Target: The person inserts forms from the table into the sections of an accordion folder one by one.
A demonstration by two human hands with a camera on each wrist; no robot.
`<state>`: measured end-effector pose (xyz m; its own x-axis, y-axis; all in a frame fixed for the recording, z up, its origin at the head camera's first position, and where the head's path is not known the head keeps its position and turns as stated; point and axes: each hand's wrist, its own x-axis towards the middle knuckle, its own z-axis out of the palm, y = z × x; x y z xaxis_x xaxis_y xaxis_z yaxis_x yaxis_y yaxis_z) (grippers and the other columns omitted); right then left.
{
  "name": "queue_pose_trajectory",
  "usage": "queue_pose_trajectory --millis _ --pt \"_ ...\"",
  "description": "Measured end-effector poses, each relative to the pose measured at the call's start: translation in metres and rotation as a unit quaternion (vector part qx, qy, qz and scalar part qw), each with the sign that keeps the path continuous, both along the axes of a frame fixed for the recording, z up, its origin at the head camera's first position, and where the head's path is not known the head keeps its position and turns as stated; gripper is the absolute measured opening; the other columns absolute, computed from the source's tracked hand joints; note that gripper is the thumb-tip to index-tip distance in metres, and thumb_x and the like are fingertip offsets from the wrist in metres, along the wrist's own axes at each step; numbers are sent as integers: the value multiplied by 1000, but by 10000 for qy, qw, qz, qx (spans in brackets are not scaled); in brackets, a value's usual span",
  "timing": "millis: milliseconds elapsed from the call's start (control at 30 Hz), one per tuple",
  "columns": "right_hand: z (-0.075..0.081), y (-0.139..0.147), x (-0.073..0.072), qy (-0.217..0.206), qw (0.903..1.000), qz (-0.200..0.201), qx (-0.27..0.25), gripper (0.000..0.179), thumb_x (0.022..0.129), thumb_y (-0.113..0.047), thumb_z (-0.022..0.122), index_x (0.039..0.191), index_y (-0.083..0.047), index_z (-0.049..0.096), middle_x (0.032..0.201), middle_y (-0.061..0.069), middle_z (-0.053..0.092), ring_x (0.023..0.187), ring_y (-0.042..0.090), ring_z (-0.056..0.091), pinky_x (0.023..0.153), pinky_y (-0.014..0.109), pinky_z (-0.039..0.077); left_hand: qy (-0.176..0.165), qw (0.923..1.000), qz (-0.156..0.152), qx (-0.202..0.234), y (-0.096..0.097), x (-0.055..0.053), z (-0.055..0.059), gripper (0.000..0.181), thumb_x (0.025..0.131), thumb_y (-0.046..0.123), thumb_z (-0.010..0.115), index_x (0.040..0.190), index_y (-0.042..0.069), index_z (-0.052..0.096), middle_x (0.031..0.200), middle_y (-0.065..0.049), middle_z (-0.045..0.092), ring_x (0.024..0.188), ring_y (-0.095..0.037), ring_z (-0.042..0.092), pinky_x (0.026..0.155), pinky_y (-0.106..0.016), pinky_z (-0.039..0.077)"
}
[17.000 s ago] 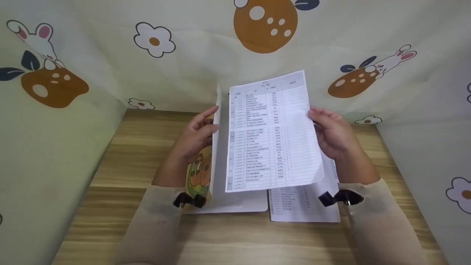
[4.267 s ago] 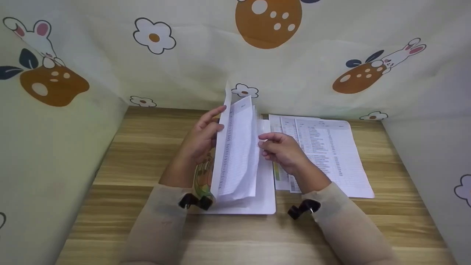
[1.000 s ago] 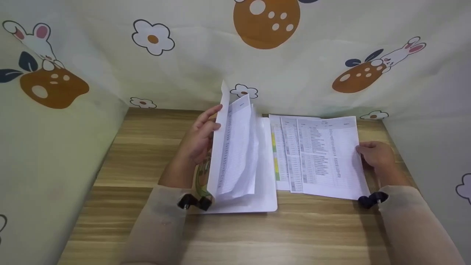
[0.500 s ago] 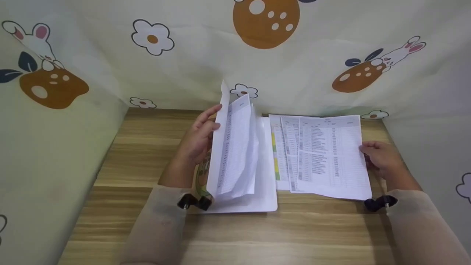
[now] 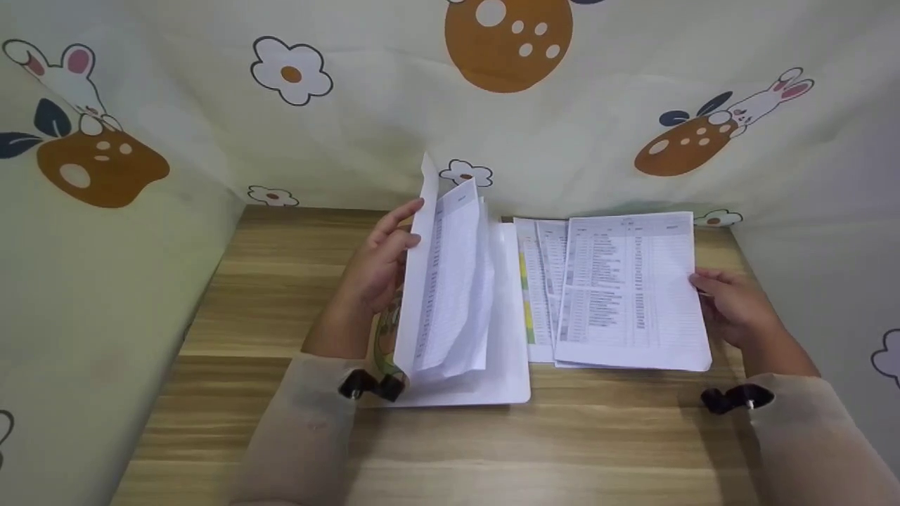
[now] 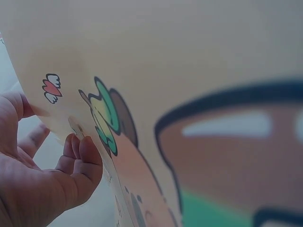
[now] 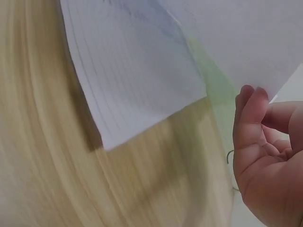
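Currently pinched: one white printed sheet [image 5: 633,288], table-ruled, grey-headed, lower right corner rounded, text too small to read.
Sheet overlaps other sheets [image 5: 540,316] banded yellow and green, right of a white folder [image 5: 510,351]; wood-grain counter [image 5: 436,450] extends in front of both, patterned cloth [image 5: 365,154] stands behind. Right hand [image 5: 738,309] at sheet's right edge, thumb and fingers pinching it, near counter's right side; left hand [image 5: 376,267] grips folder's raised cover, cartoon-printed outside, loose pages inside.
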<state>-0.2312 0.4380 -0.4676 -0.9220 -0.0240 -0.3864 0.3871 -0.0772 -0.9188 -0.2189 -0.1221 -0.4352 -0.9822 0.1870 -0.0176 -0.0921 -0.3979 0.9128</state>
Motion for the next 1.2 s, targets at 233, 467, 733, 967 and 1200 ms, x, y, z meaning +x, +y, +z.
queue_pose_trajectory --millis 233,467,733,967,1200 --pt "13 -7 9 129 9991 -73 -400 11 107 -13 63 107 -17 73 96 -2 79 88 9 75 76 24 62 51 10000 -64 -14 -1 0 0 57 102 9 50 158 22 51 145 -33 51 105 -30 71 73 -29 63" --pt "29 -24 19 249 9972 -68 -706 16 109 -13 60 105 -15 76 95 0 80 85 10 76 74 25 63 2 10000 -55 -69 -1 0 1 57 103 10 50 158 24 51 147 -31 51 108 -32 70 74 -31 63" --pt "38 -53 25 521 9949 -101 -858 17 108 -14 61 103 -12 78 93 2 81 82 12 77 71 26 64 53 9999 -72 -75 -1 0 0 57 103 9 49 159 24 50 147 -31 51 110 -34 69 75 -31 64" --pt "41 -71 25 594 9927 16 -1045 17 108 -13 61 106 -11 78 95 3 81 83 12 77 71 27 64 11 9999 -51 -99 -1 -1 0 57 103 9 50 158 24 51 147 -31 52 110 -34 70 76 -32 64" --pt "42 -82 23 653 9909 141 -1166 20 109 -12 58 110 -12 79 96 4 81 83 13 77 70 27 63 -12 10000 -8 -53 1 -1 0 60 101 7 49 159 22 50 141 -26 57 104 -30 72 77 -33 64"
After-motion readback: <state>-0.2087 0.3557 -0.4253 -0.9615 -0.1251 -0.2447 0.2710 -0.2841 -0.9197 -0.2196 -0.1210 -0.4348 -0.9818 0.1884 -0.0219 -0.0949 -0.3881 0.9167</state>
